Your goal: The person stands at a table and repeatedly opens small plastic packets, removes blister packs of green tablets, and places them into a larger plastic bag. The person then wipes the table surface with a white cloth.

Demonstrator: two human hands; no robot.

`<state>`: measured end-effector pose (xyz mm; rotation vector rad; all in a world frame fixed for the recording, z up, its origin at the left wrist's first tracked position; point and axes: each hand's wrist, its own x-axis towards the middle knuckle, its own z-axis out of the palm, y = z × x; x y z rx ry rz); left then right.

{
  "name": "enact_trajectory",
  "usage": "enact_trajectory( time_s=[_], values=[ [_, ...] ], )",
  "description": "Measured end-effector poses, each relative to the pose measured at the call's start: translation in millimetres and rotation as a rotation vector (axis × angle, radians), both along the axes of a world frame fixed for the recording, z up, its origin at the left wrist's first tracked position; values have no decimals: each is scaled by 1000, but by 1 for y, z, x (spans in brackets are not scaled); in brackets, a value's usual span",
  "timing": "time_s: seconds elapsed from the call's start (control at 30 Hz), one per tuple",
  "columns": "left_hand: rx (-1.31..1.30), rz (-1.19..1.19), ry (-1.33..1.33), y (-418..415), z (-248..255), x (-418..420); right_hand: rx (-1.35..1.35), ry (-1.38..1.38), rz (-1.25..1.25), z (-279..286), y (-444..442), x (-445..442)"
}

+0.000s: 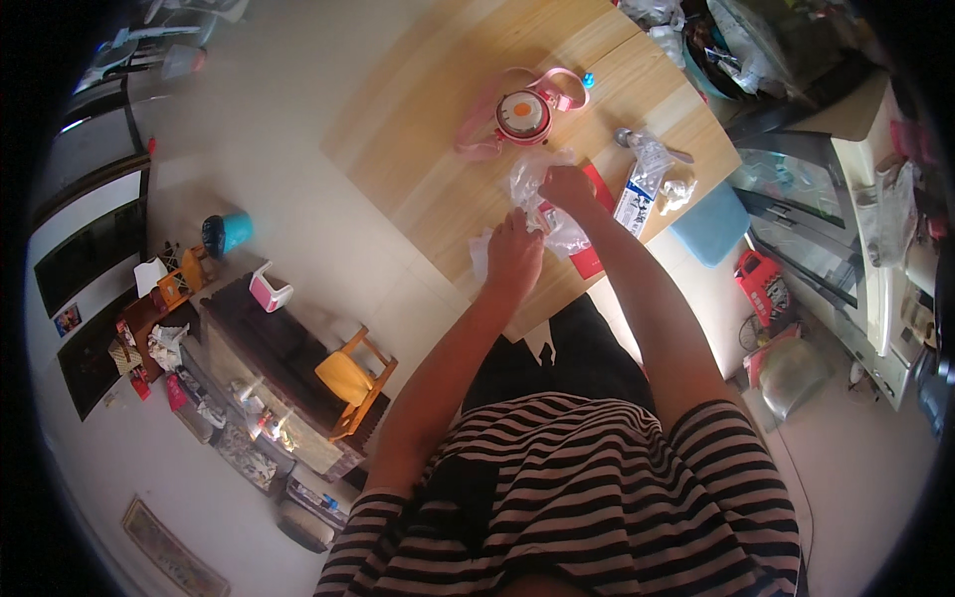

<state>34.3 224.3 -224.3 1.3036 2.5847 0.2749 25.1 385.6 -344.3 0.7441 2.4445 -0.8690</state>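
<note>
Both my hands are over the near corner of a wooden table (418, 164), gripping a crumpled clear plastic bag (528, 179). My left hand (516, 250) pinches its lower part, and my right hand (568, 190) is closed on it a little higher and to the right. What the bag holds, if anything, I cannot tell. Under the bag and my right hand lies a flat red item (588, 261), partly covered. Beyond my hands stands a round pink container with a strap (524, 116), its top facing up. A white and blue box (634, 209) lies right of my right forearm.
A plastic-wrapped utensil (651, 158) and crumpled white tissue (677, 195) lie near the table's right edge. A blue stool (712, 227) stands beside that edge. A small blue object (589, 80) sits beyond the strap. Left on the floor are a wooden chair (349, 377) and a teal bin (237, 230).
</note>
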Motion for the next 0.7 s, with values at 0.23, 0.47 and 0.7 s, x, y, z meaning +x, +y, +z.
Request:
enact_trajectory(
  time_s=[0.23, 0.47, 0.7],
  values=[
    [-11, -26, 1, 1, 4, -10, -690, 49, -431, 98, 45, 28],
    [340, 26, -216, -7, 59, -23, -739, 261, -557, 191, 43, 58],
    [578, -329, -7, -31, 138, -52, -864, 348, -615, 263, -12, 69]
  ],
)
